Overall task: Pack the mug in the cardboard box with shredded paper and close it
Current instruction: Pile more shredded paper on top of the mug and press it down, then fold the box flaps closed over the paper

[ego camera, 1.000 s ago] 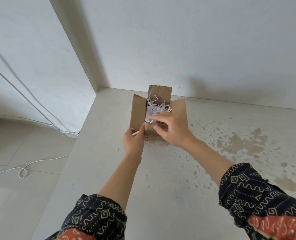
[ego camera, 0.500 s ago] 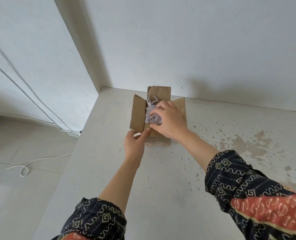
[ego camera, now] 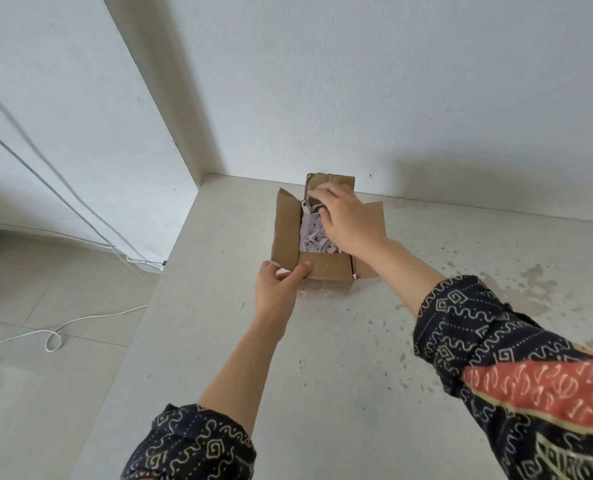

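Head: cardboard box (ego camera: 326, 269) opens upward, lengthwise toward wall (ego camera: 392, 98); left hand (ego camera: 276, 289) pinches it; right hand (ego camera: 352, 223): grip unclear.

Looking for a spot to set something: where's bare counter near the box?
Bare: the pale grey counter right of the brown cardboard box, and in front of it, nearer the camera. Crowded: left hand grips its near corner, right hand over white shredded paper.

We stretch both arms forward. Our left hand (ego camera: 277, 287) pinches the near corner of the cardboard box (ego camera: 326, 270) between thumb and forefinger. Our right hand (ego camera: 352, 225) hovers palm-down over it, fingers (ego camera: 317, 195) curled downward.
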